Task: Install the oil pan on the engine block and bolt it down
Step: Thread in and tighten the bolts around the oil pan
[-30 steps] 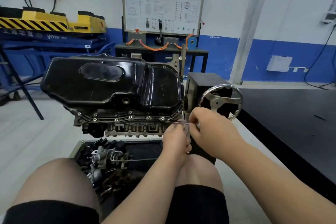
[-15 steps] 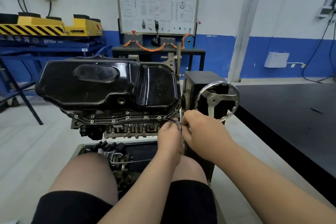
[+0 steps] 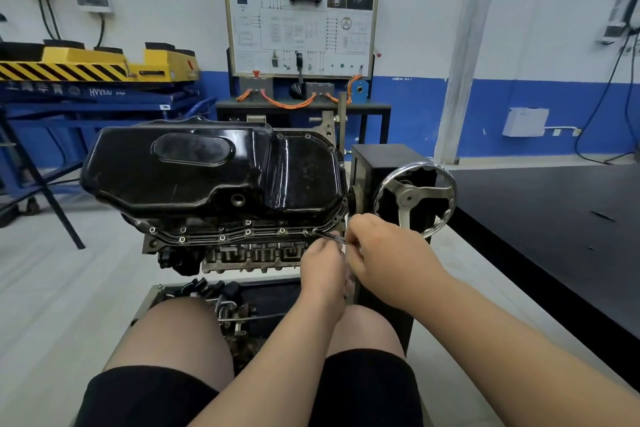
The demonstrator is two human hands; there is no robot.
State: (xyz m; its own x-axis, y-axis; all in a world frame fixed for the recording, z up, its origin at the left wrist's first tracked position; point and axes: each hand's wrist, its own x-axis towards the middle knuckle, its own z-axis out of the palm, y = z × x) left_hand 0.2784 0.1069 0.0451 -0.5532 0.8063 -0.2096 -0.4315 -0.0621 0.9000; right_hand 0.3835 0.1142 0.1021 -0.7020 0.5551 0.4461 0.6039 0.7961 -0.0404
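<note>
Now the black oil pan [image 3: 194, 180] sits on the engine block [image 3: 249, 255]. My left hand [image 3: 322, 267] and right hand [image 3: 384, 253] curl their fingers around a thin wrench [image 3: 327, 236], its tip at the rightmost near-flange bolt [image 3: 314, 230].

A glossy black stamped-metal oil pan [image 3: 214, 177] sits on a grey cast engine block [image 3: 249, 253]. At the pan's near right corner, the left hand [image 3: 323, 265] and right hand [image 3: 388, 253] pinch a thin silver metal key [image 3: 329, 236], its tip at a flange bolt [image 3: 314, 230]. A chrome spoked handwheel [image 3: 414, 199] stands just right of the pan.
</note>
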